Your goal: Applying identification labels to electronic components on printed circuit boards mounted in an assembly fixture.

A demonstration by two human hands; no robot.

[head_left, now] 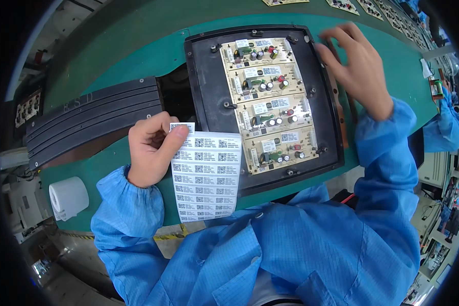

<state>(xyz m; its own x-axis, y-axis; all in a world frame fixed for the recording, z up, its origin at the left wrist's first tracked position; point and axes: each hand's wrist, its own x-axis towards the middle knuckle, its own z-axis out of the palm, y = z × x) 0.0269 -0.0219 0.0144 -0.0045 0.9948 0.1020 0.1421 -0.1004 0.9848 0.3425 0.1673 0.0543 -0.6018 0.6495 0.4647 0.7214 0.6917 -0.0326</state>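
My left hand (152, 149) pinches the upper left corner of a white sheet of labels (207, 171), thumb on top. Rows of small square codes and fine print cover the sheet, which hangs over the tray's near left corner. A black tray (209, 84) holds a panel of cream circuit boards (273, 104) stacked in a column, with capacitors, connectors and white coded labels on them. Beyond the tray's far right corner is my right hand (359, 69), its thumb and fingers apart and nothing seen between them.
A ridged black block (94, 115) lies left of the tray on the green bench (137, 64). Near the bench's left edge stands a white paper roll (69, 198). More circuit boards (343, 6) lie along the far side. At the far right, a person in blue sleeves (446, 125) sits.
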